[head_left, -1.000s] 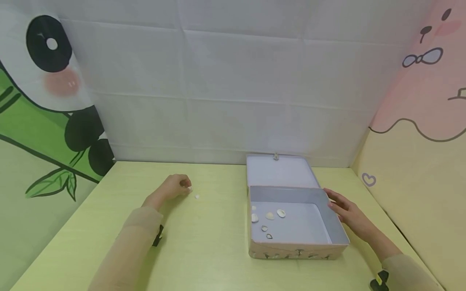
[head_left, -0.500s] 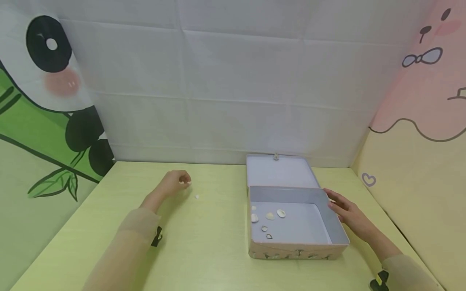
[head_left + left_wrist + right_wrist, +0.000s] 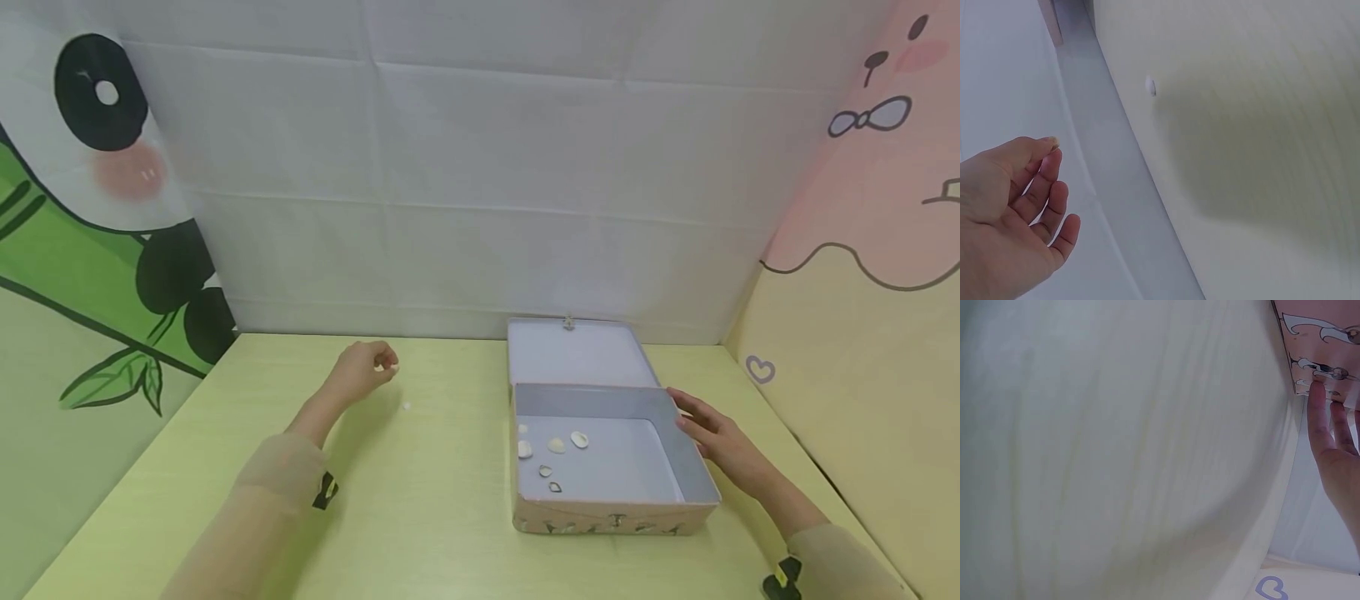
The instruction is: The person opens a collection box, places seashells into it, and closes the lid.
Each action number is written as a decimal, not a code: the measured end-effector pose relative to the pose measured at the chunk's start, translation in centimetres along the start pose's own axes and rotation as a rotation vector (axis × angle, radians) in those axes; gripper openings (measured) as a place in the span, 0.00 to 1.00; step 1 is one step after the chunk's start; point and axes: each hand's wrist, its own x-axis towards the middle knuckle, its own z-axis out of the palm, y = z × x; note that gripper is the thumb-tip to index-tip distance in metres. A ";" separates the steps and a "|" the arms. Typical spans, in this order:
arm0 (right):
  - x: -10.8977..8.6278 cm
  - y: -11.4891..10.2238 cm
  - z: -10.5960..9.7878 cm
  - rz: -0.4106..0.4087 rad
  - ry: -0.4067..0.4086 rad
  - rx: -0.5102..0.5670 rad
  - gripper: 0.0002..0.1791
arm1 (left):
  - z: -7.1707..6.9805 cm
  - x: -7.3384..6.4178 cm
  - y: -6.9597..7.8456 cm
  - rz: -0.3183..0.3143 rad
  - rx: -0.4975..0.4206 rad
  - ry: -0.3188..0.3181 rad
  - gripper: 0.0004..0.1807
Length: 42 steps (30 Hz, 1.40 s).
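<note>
My left hand [image 3: 358, 371] pinches a small pale shell [image 3: 1054, 143] between thumb and index finger, above the far left part of the table. Another small white shell [image 3: 407, 406] lies on the tabletop, a little nearer and to the right of that hand. A pink box [image 3: 615, 516] stands with its lid [image 3: 573, 354] swung back. Inside are several shells, among them a white oval one [image 3: 579, 440], and two small dark-edged rounded pieces [image 3: 545, 471]. My right hand [image 3: 723, 442] touches the box's right side with fairly straight fingers; the right wrist view shows the fingertips [image 3: 1317, 387] on its patterned outer wall.
The yellow table [image 3: 427, 517] meets a white cloth backdrop [image 3: 465, 208] along its far edge, close behind the lid. Cartoon-printed panels [image 3: 862, 392] close in both sides.
My left hand has lifted off the table with the small shell and moved slightly farther back. The right hand and the box have stayed in place.
</note>
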 end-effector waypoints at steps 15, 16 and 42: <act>0.0 0.2 0.0 0.003 0.015 -0.033 0.29 | -1.1 -0.4 3.4 0.052 -0.018 0.075 0.04; 0.0 0.2 0.0 0.002 0.015 -0.033 0.29 | -1.2 -0.5 3.7 0.056 -0.020 0.078 0.04; 0.1 0.3 0.0 0.006 0.016 -0.007 0.29 | -1.4 -1.9 11.3 0.221 -0.143 0.245 0.04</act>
